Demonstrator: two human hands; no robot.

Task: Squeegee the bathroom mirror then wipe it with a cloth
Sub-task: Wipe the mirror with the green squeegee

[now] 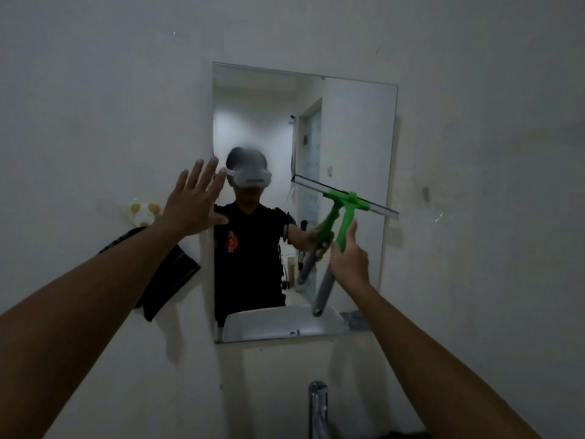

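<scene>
A dull white painted wall [95, 90] is filling the view, its surface showing faint stains and scuffs. At far left a small cream and yellow hook [144, 213] is sitting on the wall, and a dark cloth [172, 277] with pale stripes is hanging beneath it, its lower corner drooping in soft folds, just beside the mirror's left edge.

The left hand [193, 201] is reaching up with fingers straight and spread, holding nothing, its fingertips overlapping the left edge of the mirror; whether the palm is pressing on the wall cannot be told.

The mirror [348, 122] is a frameless rectangular pane fixed flat to the wall. It is reflecting a pale room with a doorway, a person in a dark shirt wearing a white headset, and the rim of a white basin along its lower edge.

The squeegee [346, 201] is lying against the right half of the glass, roughly at mid height. Its long thin metal blade is running tilted, left end higher than right. The bright green plastic head is narrowing into a green neck, then a grey cylindrical handle angling down and leftward.

The right hand [349, 258] is gripping the squeegee at the green neck, fingers curled round it.

Below the mirror, at the bottom edge, a shiny chrome tap [317, 407] is standing upright
</scene>
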